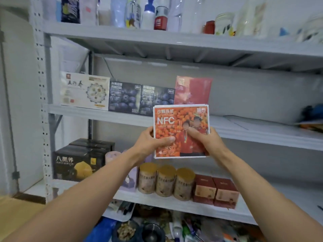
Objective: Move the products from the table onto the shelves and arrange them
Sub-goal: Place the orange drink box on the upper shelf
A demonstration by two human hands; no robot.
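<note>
The place looked like a small shop or stockroom. A grey metal rack (40, 84) with perforated uprights stood against a plain pale wall (19, 102). Its shelves held retail-packed goods, faces turned outward and in repeats: two blueberry boxes (125, 98), three gold-lidded jars (166, 180), two red cartons (205, 189), and bottles (148, 16) along the top.

— What is on the middle shelf (253, 131)?
— A white box (83, 91), two blue boxes (125, 97) and a red box (194, 89), standing in a row
— And below?
— Black boxes (78, 165), three jars (166, 180), small red boxes (205, 189)
</note>
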